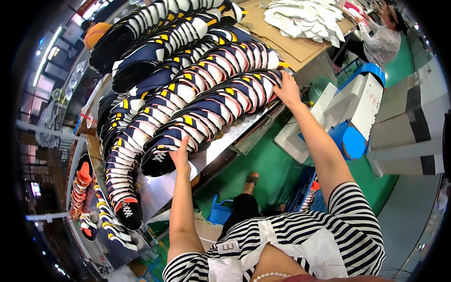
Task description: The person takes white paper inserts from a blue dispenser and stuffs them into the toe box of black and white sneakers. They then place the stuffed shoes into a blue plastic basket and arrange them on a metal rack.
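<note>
A long row of nested shoe uppers (213, 113), in white, navy, yellow and pink, lies along the near edge of the table. My left hand (181, 155) grips its left end, thumb up against the side and the other fingers mostly hidden. At the opposite end my right hand (287, 89) is closed round the last uppers. A black upper with white lacing shows at the row's left tip. Just behind it curves a second row of uppers (155, 105), ending in a laced black toe (129, 214) at the table's near left corner.
More rows of uppers (159, 44) fill the table behind. White cut pieces (305, 19) are heaped on brown cardboard (268, 33) at the far right. A white and blue machine (357, 108) stands right of the table. Another person (383, 40) sits at the far right.
</note>
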`<action>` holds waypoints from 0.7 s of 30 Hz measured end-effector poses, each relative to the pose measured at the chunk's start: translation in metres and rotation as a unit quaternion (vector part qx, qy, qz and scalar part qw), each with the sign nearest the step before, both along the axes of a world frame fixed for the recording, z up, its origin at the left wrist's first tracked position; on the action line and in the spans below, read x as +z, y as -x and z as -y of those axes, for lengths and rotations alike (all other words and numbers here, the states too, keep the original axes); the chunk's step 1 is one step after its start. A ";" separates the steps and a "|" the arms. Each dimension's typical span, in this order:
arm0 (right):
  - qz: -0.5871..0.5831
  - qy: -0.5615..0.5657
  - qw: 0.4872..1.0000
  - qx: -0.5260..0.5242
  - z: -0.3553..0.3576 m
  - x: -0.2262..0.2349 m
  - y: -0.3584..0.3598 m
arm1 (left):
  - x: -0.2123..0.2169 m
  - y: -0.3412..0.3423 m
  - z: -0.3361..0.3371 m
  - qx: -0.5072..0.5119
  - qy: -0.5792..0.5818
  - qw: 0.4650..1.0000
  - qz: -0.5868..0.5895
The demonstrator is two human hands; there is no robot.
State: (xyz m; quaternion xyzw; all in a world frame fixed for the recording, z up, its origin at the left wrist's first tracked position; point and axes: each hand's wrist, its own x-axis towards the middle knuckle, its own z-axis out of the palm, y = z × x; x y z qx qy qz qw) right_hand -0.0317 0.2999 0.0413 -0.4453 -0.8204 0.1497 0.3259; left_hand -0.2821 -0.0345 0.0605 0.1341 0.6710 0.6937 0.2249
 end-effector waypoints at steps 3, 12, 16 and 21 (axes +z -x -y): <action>-0.044 -0.003 0.999 0.004 0.021 0.025 0.003 | 0.011 -0.016 0.000 0.029 -0.062 0.997 0.017; -0.264 -0.210 0.937 -0.087 0.137 0.221 -0.175 | 0.185 -0.136 0.043 0.022 -0.255 0.964 -0.066; -0.388 -0.231 0.877 -0.163 0.194 0.249 -0.333 | 0.233 -0.250 -0.012 -0.035 -0.425 0.886 -0.183; -0.442 -0.162 0.809 -0.354 0.307 0.126 -0.551 | 0.206 -0.390 -0.067 -0.322 -0.377 0.834 -0.243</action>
